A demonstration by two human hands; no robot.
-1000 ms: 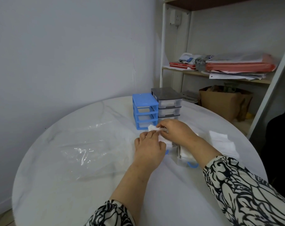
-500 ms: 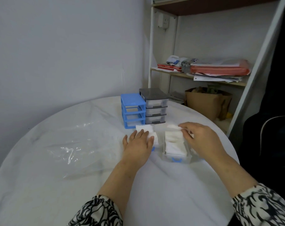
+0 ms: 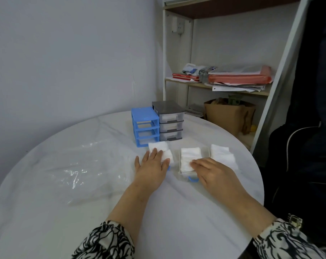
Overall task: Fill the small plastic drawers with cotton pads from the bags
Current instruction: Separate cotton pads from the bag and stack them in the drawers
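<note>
Two small drawer units stand at the table's far side: a blue one [image 3: 144, 127] whose slots look empty, and a grey one [image 3: 168, 120] with its drawers in. In front of them lie two pulled-out clear drawers packed with white cotton pads. My left hand [image 3: 152, 166] lies flat with straight fingers on the pads of the left drawer [image 3: 161, 151]. My right hand [image 3: 211, 171] presses flat on the pads of the middle drawer [image 3: 190, 159], which has a blue handle. A further stack of pads [image 3: 222, 156] sits to the right of it.
A crumpled clear plastic bag [image 3: 72, 171] is spread over the left half of the round white table [image 3: 177, 221]. A shelf unit [image 3: 223, 85] with papers and a cardboard box stands behind the table, and a dark bag [image 3: 304, 146] leans at the right.
Both hands were together on the left drawer's pads. My right hand then moved right onto the middle drawer and now presses flat on its pads. My left hand stayed on the left drawer.
</note>
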